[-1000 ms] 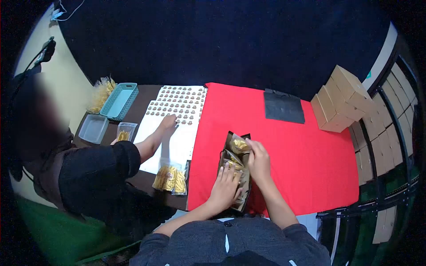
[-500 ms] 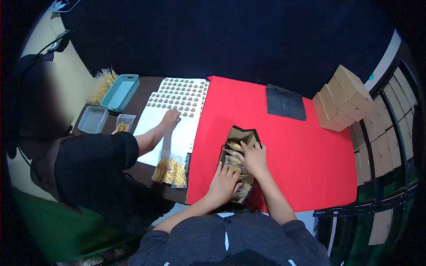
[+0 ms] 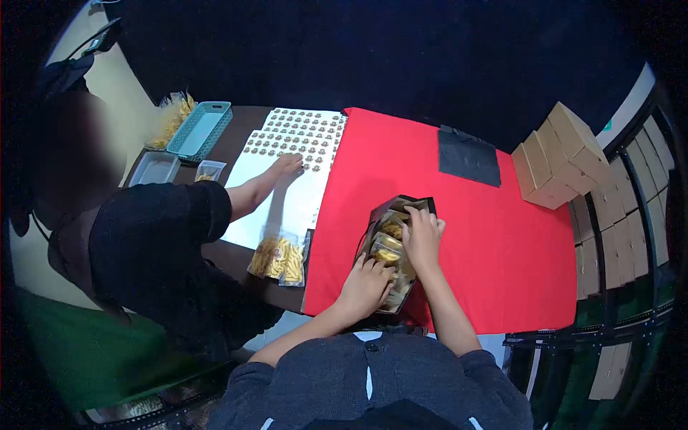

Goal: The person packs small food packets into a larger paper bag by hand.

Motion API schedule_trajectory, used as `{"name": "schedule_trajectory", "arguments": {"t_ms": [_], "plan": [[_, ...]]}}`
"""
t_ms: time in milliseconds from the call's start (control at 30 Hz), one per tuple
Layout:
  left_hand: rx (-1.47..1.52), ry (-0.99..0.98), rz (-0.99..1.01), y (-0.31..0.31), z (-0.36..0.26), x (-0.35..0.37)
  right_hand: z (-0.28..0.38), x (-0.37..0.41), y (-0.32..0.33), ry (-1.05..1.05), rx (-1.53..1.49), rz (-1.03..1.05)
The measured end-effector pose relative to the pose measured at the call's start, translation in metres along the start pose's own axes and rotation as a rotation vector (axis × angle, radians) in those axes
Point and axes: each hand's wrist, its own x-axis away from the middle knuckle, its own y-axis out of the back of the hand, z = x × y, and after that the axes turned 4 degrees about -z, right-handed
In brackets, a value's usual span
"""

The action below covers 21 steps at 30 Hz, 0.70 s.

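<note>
A dark paper bag (image 3: 381,215) with a brown inside lies with its mouth toward me on the red cloth. Clear packets of yellow snacks (image 3: 388,251) fill it. My left hand (image 3: 364,288) rests over the bag's left edge, fingers spread and touching the packets; its fingertips are partly hidden among them. At the upper right edge, my right hand (image 3: 423,238) has its fingers curled over the bag's rim, with the thumb on the inner side.
Red cloth (image 3: 502,265) covers the table. Left of it lie sticker sheets (image 3: 287,193), filled snack packets (image 3: 278,259), a teal basket (image 3: 201,132) and a plastic tub (image 3: 154,169). A co-worker's hand (image 3: 288,165) touches the stickers. A black flat bag (image 3: 468,158) and cardboard boxes (image 3: 559,158) stand right.
My right hand has moved from the packets to the bag's right rim, and the mouth is wider open. My left hand stays near the left edge. The view has shifted slightly.
</note>
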Motion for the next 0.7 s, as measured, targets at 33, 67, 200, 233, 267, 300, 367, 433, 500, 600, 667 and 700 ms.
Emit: {"name": "schedule_trajectory", "arguments": {"t_ms": [33,67,200,233,267,300,367,433,500,600,667,700], "plan": [[0.062,-0.014,-0.074,0.002,0.0,0.001,-0.001,0.001,-0.003,-0.001,-0.053,0.023],[0.089,-0.038,-0.078,0.004,-0.001,0.003,-0.002,0.001,-0.006,-0.003,-0.106,0.046],[0.156,-0.133,-0.012,0.005,-0.003,0.01,-0.001,0.0,-0.006,0.082,-0.252,0.065],[0.174,-0.14,0.001,0.006,-0.006,0.013,-0.002,-0.001,-0.003,0.078,-0.273,0.122],[0.192,-0.146,0.015,0.008,-0.008,0.015,-0.003,-0.001,-0.001,0.124,-0.262,0.11],[0.188,-0.141,0.007,0.011,-0.009,0.015,-0.004,-0.001,0.001,0.169,-0.25,0.098],[0.174,-0.138,0.014,0.012,-0.007,0.015,-0.006,0.0,0.004,0.231,-0.184,0.163],[0.229,-0.151,-0.031,0.017,-0.006,0.013,-0.011,0.003,0.003,0.243,-0.114,0.215],[0.384,-0.189,-0.122,0.023,-0.007,0.011,-0.012,0.005,0.003,0.224,-0.079,0.235],[0.408,-0.178,-0.111,0.029,-0.006,0.011,-0.006,0.005,0.01,0.203,-0.028,0.2],[0.331,-0.184,-0.068,0.028,-0.006,0.016,-0.008,0.008,0.009,0.234,-0.132,0.245],[0.293,-0.209,-0.064,0.025,-0.006,0.018,-0.01,0.009,0.009,0.244,-0.185,0.287]]}}
